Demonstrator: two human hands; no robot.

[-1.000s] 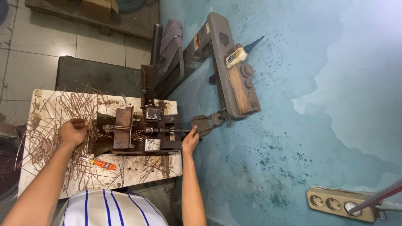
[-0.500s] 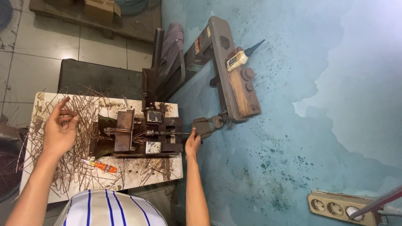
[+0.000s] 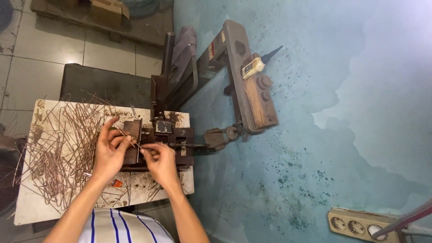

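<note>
White table (image 3: 27,211), wire pieces (image 3: 58,148), jig (image 3: 166,139)

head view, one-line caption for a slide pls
Both hands, left and right, hold a wire over a rusty jig.

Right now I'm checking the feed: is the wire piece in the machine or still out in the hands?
Out. Both hands, left hand and right hand, pinch the thin wire above the machine.

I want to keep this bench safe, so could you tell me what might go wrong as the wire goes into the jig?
Both the left hand and right hand pinch one thin wire right over the metal jig, so fingers could get nipped if its lever moves. The loose wire pile has ends pointing many ways and may scratch the left forearm.
</note>
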